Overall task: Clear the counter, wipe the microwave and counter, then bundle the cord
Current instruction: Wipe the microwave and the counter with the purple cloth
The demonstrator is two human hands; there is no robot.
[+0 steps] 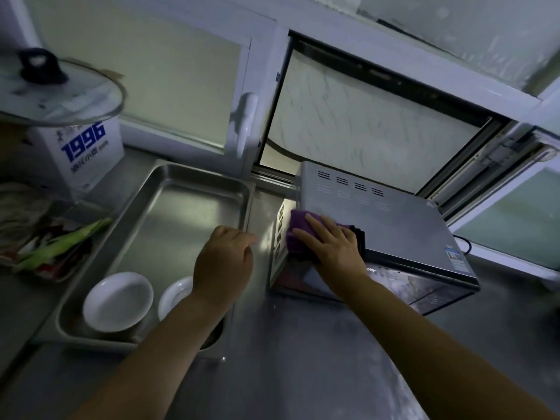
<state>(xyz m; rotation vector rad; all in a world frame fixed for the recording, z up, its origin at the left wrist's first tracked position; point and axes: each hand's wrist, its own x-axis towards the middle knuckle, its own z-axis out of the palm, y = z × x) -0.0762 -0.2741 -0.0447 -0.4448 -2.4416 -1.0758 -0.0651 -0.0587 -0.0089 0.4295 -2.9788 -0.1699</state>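
A grey microwave (pixel 394 216) stands on the steel counter (pixel 303 359) below the window. My right hand (pixel 330 241) lies flat, fingers straight, on a purple cloth (pixel 295 228) that covers the top left corner of the microwave and folds down over its edge. My left hand (pixel 224 262) hovers beside the microwave's vented left side, fingers loosely curled, holding nothing. A black cord (pixel 465 244) loops behind the microwave's right rear.
A steel tray (pixel 181 207) left of the microwave holds two white bowls (pixel 118 301) at its near end. Farther left lie vegetable scraps (pixel 60 244), a white box marked 1996 (pixel 88 153) and a glass pot lid (pixel 57 92). A window (pixel 363 122) is open behind.
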